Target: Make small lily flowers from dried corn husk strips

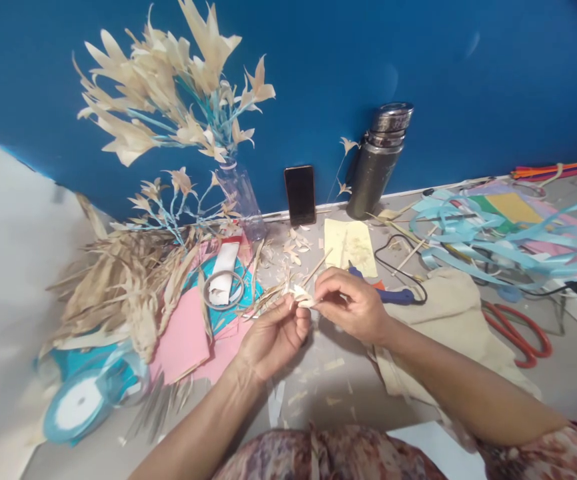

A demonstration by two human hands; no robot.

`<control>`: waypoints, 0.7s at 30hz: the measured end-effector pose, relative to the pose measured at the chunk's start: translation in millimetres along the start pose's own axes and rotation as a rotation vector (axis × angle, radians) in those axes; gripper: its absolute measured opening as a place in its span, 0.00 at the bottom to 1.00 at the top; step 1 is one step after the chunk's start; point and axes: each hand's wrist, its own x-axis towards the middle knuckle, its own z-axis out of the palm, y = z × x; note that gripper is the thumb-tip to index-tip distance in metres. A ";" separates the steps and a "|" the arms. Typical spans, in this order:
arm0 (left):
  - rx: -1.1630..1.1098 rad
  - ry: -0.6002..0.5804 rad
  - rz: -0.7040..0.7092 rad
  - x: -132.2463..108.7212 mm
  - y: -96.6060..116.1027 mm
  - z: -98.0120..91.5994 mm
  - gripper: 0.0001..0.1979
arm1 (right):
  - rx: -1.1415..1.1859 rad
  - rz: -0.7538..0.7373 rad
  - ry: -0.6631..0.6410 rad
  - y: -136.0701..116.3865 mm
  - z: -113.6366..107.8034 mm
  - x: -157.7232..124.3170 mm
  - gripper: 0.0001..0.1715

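1. Between the forearms, the bench [318, 378] offers a way through, over flat scraps [335, 365].
2. Beyond the right hand [353, 303], a blue corded tool [399, 296] blocks a low reach.
3. Leftward, the husk heap [118, 283] crowds the route.
4. A gap separates phone [300, 195] and flask [375, 167], with a thin-stemmed flower [348, 145] in it.
5. Rightward, scissors [539, 332] and looped ribbon [438, 204] obstruct.

Reddish patterned top [358, 455], perhaps floral.

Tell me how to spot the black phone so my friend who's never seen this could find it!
Find the big blue wall and follow it down to its bottom edge. There, between the clear plastic bottle and the dark, silver-topped metal flask, a rectangular black phone stands upright. Bottle and flask are round; only the phone is flat.
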 end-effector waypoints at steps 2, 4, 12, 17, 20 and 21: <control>0.002 0.001 -0.001 0.9 -0.3 -0.3 0.06 | -0.042 -0.068 -0.017 -0.3 0.2 0.0 0.04; 0.002 0.001 -0.004 1.8 -0.8 -1.3 0.07 | -0.082 -0.115 -0.034 -0.6 0.3 -0.2 0.06; 0.104 -0.127 0.113 3.2 -0.2 -6.1 0.05 | -0.210 -0.270 -0.066 -0.6 1.1 -2.4 0.08; 0.318 -0.225 0.337 -2.6 3.9 -2.3 0.09 | -0.099 -0.185 -0.057 -7.1 2.9 -0.6 0.08; 0.412 -0.219 0.473 -5.6 5.8 -2.0 0.09 | 0.002 -0.066 -0.020 -8.8 1.6 -1.3 0.07; 0.434 -0.216 0.526 -6.1 6.3 -2.6 0.09 | 0.025 -0.014 -0.005 -8.4 0.5 -1.6 0.07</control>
